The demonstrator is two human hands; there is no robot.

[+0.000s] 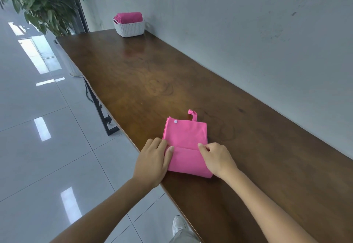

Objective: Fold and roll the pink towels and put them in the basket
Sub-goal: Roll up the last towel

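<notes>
Both hands, left (152,161) and right (216,158), fingers curled pinching folded pink towel (186,139) near table (133,74) edge.

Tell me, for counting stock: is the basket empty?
No. The white basket holds a rolled pink towel showing above its rim.

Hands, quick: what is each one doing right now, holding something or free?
Left hand: fingers curled on the near fold of the pink towel, gripping its left edge.
Right hand: pinching the same fold at its right edge.
</notes>
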